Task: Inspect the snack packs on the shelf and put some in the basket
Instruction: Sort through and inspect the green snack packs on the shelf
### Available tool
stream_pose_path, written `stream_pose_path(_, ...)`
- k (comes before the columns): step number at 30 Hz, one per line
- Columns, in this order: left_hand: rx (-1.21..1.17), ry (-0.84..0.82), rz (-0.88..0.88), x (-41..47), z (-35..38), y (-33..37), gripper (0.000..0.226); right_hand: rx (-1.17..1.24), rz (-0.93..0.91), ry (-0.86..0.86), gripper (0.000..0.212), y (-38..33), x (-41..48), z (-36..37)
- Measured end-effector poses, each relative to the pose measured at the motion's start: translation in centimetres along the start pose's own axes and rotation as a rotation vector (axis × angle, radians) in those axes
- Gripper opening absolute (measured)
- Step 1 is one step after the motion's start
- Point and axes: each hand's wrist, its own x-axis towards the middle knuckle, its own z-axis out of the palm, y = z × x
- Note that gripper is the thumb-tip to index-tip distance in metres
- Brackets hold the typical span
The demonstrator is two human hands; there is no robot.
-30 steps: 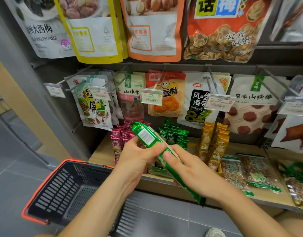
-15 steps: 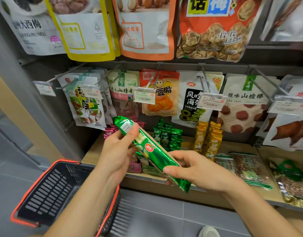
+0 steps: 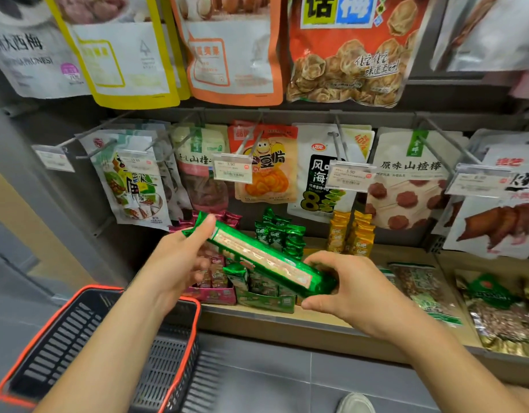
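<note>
Green pack [image 3: 263, 257] is off the shelf [image 3: 406, 254], held slantwise in front of it betw. both hands, upper end to the left. L hand [image 3: 174, 263] grips the upper end, thumb flat on its face. R hand [image 3: 355, 290] has its fingers curled round the lower end. Pack label is a long cream-and-red panel, print blurred, not legible. Behind it on the shelf are green packs [image 3: 275, 234] and yellow packs [image 3: 351, 236], both marked 乐吧. A pink box [image 3: 215, 295] and a green box [image 3: 266, 302] are partly hidden by the held pack and hands. Nut bags [image 3: 418, 287] lie flat to the right. On the hook row, bags read 山楂 [image 3: 197, 162], 风/海 with a large "8" [image 3: 320, 186], and 原味山楂棒 [image 3: 406, 186]. A yellow bag [image 3: 266, 177] has a cartoon face, and the far-right bag [image 3: 495, 225] shows a brown wing. Price tags read 3.90 [image 3: 232, 172] and 5.90 [image 3: 349, 177]. Hooks and tags cover part of each bag's front. In the top row, a red bag [image 3: 340, 55] reads 话梅 and a white bag [image 3: 27, 55] reads 大西梅, "PRUNES". The other two bags' print is too faint to read. Basket [image 3: 63, 347], black with a red rim, sits lower left below the shelf edge. L forearm crosses over it. No packs are seen in the part of it that shows. A shoe tip [image 3: 355, 403] is at the bottom on grey tile.
</note>
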Motion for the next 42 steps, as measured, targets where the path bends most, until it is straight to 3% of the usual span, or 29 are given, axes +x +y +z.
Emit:
stream_pose_path(4,-0.144,-0.027,-0.006,0.2,-0.2,0.2,0.045,0.036,0.001,0.001,0.07,0.3,-0.3,-0.4)
stream_pose_path(8,-0.188,-0.001,-0.022,0.5,-0.4,0.2,0.033,0.17,0.016,0.153,0.064,0.4,-0.6,-0.7)
stream_pose_path(13,-0.105,-0.077,-0.116,0.8,-0.4,-0.3,0.036,0.316,-0.055,0.422,0.047,0.4,-0.9,-0.9)
stream_pose_path(16,0.051,-0.158,-0.174,0.7,0.1,-0.3,0.045,0.421,-0.119,0.519,0.052,0.5,-0.8,-1.4)
stream_pose_path(19,-0.013,-0.12,-0.093,1.0,0.7,0.0,0.048,0.634,-0.127,0.471,0.048,0.5,-0.8,-2.0)
stream_pose_path(22,-0.07,-0.079,0.017,1.3,0.9,0.2,0.025,0.758,-0.088,0.401,0.026,0.7,-0.6,-2.2)
stream_pose_path(25,-0.038,-0.08,0.037,1.8,0.9,0.2,0.005,0.72,-0.087,0.377,0.023,1.1,-0.5,-2.1)
stream_pose_path(29,0.055,-0.064,0.043,2.2,0.9,-0.2,0.016,0.764,-0.051,0.32,0.032,1.7,-0.3,-1.8)
stream_pose_path(32,0.078,-0.07,0.074,2.2,0.5,-0.5,0.029,0.657,0.016,0.262,0.04,2.0,-0.1,-1.9)
stream_pose_path(36,0.025,-0.074,0.062,2.0,-0.7,-0.2,0.056,0.263,0.092,0.17,0.059,1.8,0.7,-1.5)
stream_pose_path(42,0.038,-0.108,0.134,1.4,-2.8,0.2,0.068,-0.136,0.111,0.118,0.039,0.4,2.5,-0.5)
